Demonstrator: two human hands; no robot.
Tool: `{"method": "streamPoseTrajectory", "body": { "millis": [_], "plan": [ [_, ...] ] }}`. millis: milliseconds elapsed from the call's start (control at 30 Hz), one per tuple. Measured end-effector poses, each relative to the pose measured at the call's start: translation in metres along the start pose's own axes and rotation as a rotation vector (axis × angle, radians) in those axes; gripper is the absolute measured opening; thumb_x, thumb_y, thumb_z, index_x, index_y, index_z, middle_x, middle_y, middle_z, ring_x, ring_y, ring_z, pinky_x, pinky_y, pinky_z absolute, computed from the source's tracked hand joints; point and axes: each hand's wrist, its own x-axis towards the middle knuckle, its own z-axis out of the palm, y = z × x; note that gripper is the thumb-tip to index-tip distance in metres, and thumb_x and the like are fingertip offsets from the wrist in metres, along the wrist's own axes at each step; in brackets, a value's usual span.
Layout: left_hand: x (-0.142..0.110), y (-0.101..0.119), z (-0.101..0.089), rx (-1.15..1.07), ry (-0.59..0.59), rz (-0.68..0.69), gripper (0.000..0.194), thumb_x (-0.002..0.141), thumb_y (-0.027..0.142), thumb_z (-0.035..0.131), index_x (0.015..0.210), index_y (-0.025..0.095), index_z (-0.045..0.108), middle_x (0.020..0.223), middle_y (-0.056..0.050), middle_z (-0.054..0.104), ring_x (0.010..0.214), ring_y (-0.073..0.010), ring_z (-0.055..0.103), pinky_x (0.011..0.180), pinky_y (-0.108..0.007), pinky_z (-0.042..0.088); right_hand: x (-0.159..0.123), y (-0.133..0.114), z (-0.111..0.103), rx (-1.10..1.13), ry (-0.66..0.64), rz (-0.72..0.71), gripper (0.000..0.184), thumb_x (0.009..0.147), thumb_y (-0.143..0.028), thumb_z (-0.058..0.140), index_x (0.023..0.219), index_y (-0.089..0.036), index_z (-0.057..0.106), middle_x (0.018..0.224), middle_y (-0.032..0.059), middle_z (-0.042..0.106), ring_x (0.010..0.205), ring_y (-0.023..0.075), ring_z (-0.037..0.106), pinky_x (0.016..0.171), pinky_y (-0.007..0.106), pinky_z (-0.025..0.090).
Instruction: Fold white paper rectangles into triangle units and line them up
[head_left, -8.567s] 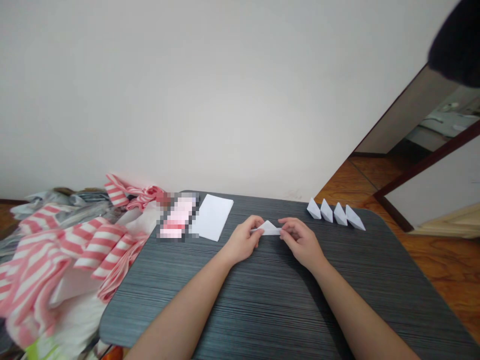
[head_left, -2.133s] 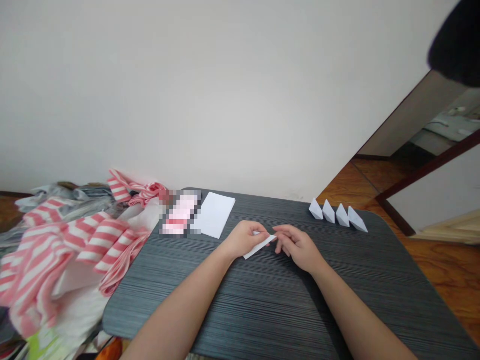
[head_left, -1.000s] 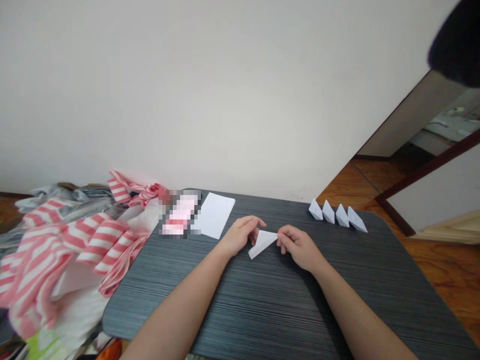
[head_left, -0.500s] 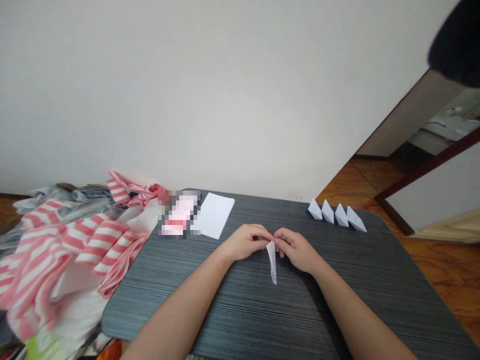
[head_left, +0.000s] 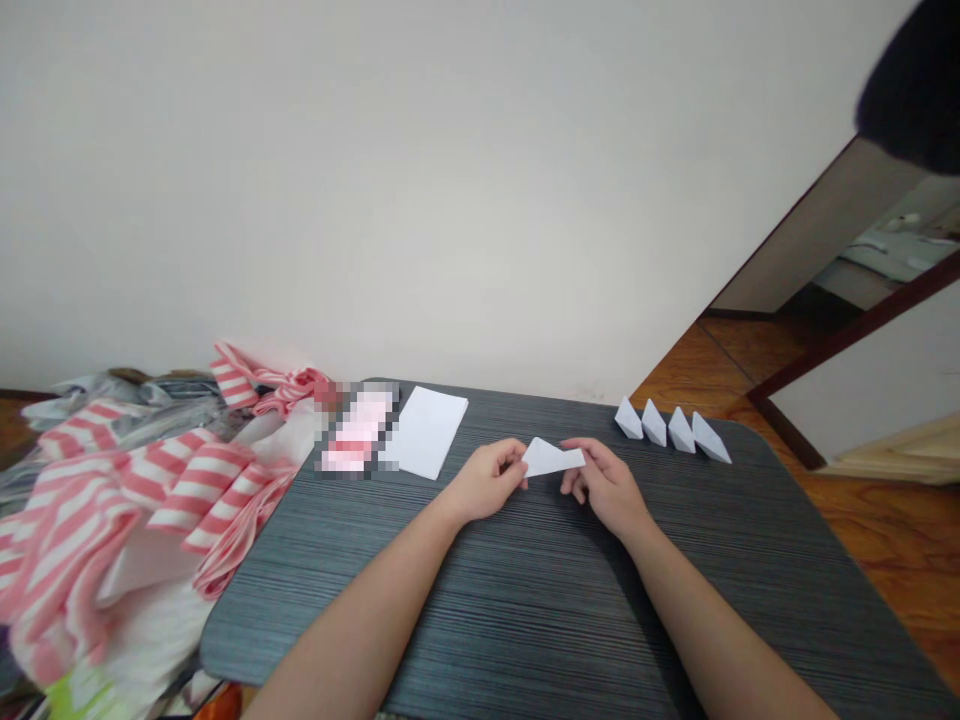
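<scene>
Both hands hold a small folded white paper triangle [head_left: 551, 458] just above the dark striped table [head_left: 525, 620]. My left hand [head_left: 489, 482] pinches its left corner with thumb and fingers closed. My right hand [head_left: 609, 484] grips its right end, fingers curled. The triangle lies nearly flat, its long edge running left to right. At the table's far right edge stand several finished folded paper triangles [head_left: 672, 430] in a row.
A stack of white paper sheets [head_left: 425, 431] lies at the table's back, beside a blurred pink object [head_left: 358, 432]. Red-and-white striped plastic bags [head_left: 127, 510] pile up left of the table. A white wall stands behind, wooden floor at the right.
The paper piece, hanging point-down between my fingertips half a second ago, has been turned flat and raised a little; both hands have moved slightly apart along it.
</scene>
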Motion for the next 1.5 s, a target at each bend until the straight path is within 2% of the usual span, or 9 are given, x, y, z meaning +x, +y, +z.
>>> {"method": "streamPoseTrajectory", "body": {
  "millis": [100,267,533,667,800,967,1133,1300,1500],
  "plan": [
    [0.0,0.002,-0.002,0.063,0.061,0.013,0.02,0.084,0.025,0.041,0.088,0.015,0.058,0.067,0.0,0.057,0.061,-0.0109,0.049,0.058,-0.021,0.036,0.0,0.002,-0.001,0.035,0.069,-0.031,0.036,0.09,-0.045,0.035,0.109,-0.018,0.05,0.056,0.0008,0.059,0.039,0.0114,0.047,0.038,0.022,0.035],
    [0.001,0.004,-0.004,0.145,0.131,0.033,0.023,0.084,0.023,0.04,0.093,0.015,0.06,0.072,-0.001,0.059,0.064,-0.0121,0.05,0.059,-0.022,0.036,-0.004,-0.003,0.0,-0.049,-0.012,-0.101,0.028,0.086,-0.037,0.048,0.105,-0.018,0.051,0.059,0.0,0.058,0.045,0.0107,0.047,0.044,0.023,0.037],
    [0.0,0.008,0.0,0.181,0.046,0.072,0.026,0.086,0.024,0.039,0.097,0.016,0.061,0.073,-0.003,0.061,0.062,-0.0116,0.052,0.061,-0.021,0.037,-0.002,-0.001,0.001,-0.135,-0.018,-0.094,0.018,0.084,-0.033,0.052,0.094,-0.018,0.052,0.059,-0.0009,0.057,0.051,0.012,0.051,0.048,0.023,0.037],
    [-0.002,0.01,0.001,0.202,0.014,0.109,0.024,0.084,0.028,0.046,0.1,0.018,0.059,0.086,-0.002,0.062,0.069,-0.012,0.054,0.063,-0.021,0.039,-0.003,0.0,0.002,-0.15,-0.038,-0.115,0.015,0.084,-0.031,0.054,0.091,-0.019,0.053,0.058,-0.0015,0.057,0.054,0.0127,0.053,0.052,0.024,0.04],
    [-0.002,0.01,0.0,0.238,0.023,0.089,0.022,0.084,0.024,0.044,0.1,0.018,0.058,0.085,-0.001,0.062,0.067,-0.0106,0.054,0.062,-0.02,0.04,-0.003,-0.001,0.004,-0.132,-0.074,-0.144,0.015,0.083,-0.031,0.054,0.092,-0.02,0.054,0.071,0.0018,0.061,0.06,0.0145,0.058,0.058,0.027,0.045],
    [-0.001,0.008,0.0,0.244,0.036,0.075,0.022,0.084,0.022,0.042,0.101,0.019,0.056,0.076,0.001,0.06,0.062,-0.0099,0.052,0.06,-0.02,0.039,-0.003,-0.005,0.002,-0.199,-0.035,-0.269,0.01,0.08,-0.03,0.057,0.085,-0.021,0.057,0.105,0.0083,0.059,0.074,0.0177,0.059,0.06,0.03,0.049],
    [-0.001,0.006,0.001,0.251,0.055,0.059,0.024,0.085,0.026,0.04,0.103,0.018,0.055,0.066,0.002,0.057,0.055,-0.0099,0.049,0.056,-0.02,0.037,-0.003,-0.008,-0.001,-0.289,-0.013,-0.31,0.009,0.081,-0.028,0.056,0.086,-0.021,0.058,0.11,0.01,0.055,0.075,0.0182,0.058,0.055,0.03,0.05],
    [-0.001,0.003,0.002,0.232,0.061,0.047,0.024,0.086,0.027,0.039,0.103,0.018,0.054,0.061,0.003,0.055,0.052,-0.0099,0.049,0.055,-0.02,0.037,-0.002,-0.003,0.0,-0.247,0.028,-0.299,0.01,0.082,-0.027,0.055,0.089,-0.021,0.051,0.11,0.0095,0.056,0.071,0.0161,0.058,0.056,0.029,0.05],
    [-0.001,0.002,0.002,0.223,0.049,0.049,0.025,0.087,0.028,0.038,0.103,0.019,0.055,0.056,0.004,0.052,0.05,-0.01,0.05,0.056,-0.021,0.038,-0.001,-0.002,0.0,-0.302,0.017,-0.283,0.007,0.083,-0.027,0.053,0.085,-0.02,0.052,0.108,0.0087,0.056,0.078,0.0176,0.058,0.058,0.028,0.049]
  ]
}}
